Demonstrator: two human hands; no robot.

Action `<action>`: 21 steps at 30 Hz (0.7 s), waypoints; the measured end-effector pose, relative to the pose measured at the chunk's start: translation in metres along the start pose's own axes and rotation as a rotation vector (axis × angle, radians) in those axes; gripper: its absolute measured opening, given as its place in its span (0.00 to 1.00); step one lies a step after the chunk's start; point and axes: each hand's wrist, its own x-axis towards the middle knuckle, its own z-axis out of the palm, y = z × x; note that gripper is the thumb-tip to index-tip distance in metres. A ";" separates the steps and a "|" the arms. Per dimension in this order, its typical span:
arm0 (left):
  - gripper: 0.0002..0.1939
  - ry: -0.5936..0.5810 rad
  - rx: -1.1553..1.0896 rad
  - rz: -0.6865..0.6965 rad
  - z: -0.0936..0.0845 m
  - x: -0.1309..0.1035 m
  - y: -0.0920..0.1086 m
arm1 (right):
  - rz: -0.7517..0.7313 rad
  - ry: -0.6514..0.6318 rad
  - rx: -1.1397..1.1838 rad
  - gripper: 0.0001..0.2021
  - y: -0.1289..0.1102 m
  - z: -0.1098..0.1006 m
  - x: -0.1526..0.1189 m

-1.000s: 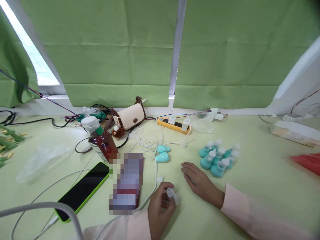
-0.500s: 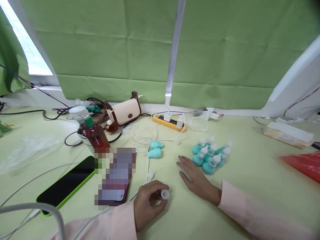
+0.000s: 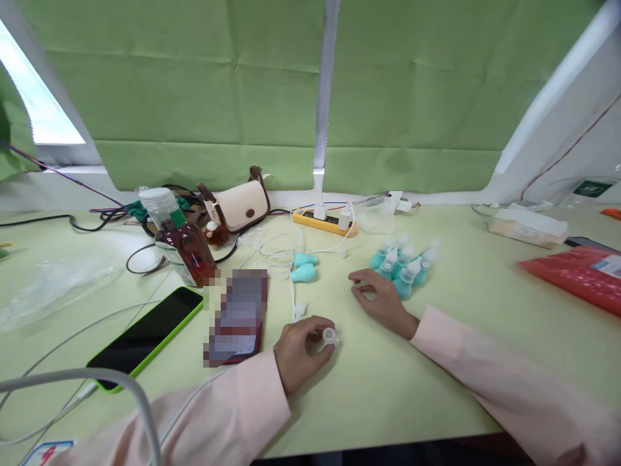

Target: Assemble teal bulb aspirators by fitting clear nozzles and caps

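Note:
My left hand pinches a small translucent plastic nozzle between thumb and fingertips, its round opening facing up towards me. Just beyond it on the table lies another whitish nozzle. My right hand is low over the table, fingers bent, with a gap between thumb and forefinger. A tiny clear speck lies by its fingertips, too small to name. Close behind that hand stand several teal squeeze bulbs with clear pointed tips. Two teal bulbs without tips lie side by side at the middle.
Left of my hands lie a phone with a blurred screen and a green-edged phone. A bottle of dark red liquid stands behind them. Further back are a handbag, a yellow power strip and white cables. A red packet lies right.
My right hand's fingers were stretched out flatter and are now more bent near the table. My left hand keeps its hold on the nozzle. The whole view has shifted slightly.

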 end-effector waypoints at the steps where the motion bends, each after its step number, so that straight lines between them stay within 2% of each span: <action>1: 0.09 0.002 -0.008 0.007 0.001 0.000 0.001 | -0.007 -0.014 -0.021 0.10 0.001 -0.001 0.001; 9: 0.10 0.071 -0.180 -0.048 0.009 0.010 -0.001 | -0.095 -0.158 -0.099 0.08 -0.001 0.001 0.005; 15: 0.12 -0.021 -0.383 -0.141 0.008 0.013 0.000 | -0.079 -0.155 -0.057 0.07 -0.002 0.001 0.002; 21: 0.21 -0.125 -0.606 -0.241 0.003 0.011 0.003 | -0.074 -0.150 0.034 0.05 -0.008 -0.001 0.002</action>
